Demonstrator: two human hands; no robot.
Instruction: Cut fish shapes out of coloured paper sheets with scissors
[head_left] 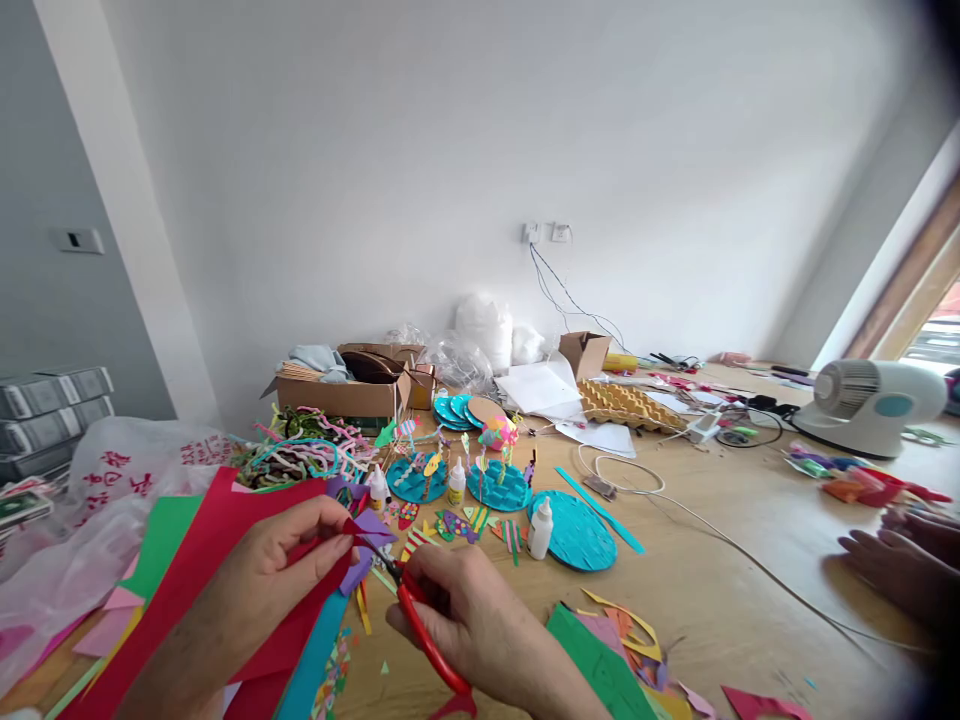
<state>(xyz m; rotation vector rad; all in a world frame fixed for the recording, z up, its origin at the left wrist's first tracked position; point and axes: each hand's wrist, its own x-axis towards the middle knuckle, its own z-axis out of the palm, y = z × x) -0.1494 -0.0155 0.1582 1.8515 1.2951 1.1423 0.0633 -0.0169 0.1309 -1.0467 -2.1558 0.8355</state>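
Observation:
My left hand (289,555) is closed in a pinch on a small piece of red paper (358,531). My right hand (472,605) grips a pair of red-handled scissors (421,628), their blades pointing at the red piece. Whether the blades touch the paper is hard to tell. Large sheets of red paper (214,545) lie under my left hand, with green paper (166,530) and blue paper (319,640) showing at their sides. Purple paper scraps (373,528) lie just beyond the scissor tips. Patterned paper cutouts (457,525) are spread past my right hand.
Glue bottles (540,530) stand among blue discs (581,530), some bearing upright decorations. Behind are pipe cleaners (300,450), a cardboard box (341,395) and an egg tray (626,405). A white cable (720,530) crosses the table. Another person's hands (892,560) rest near a fan (870,405).

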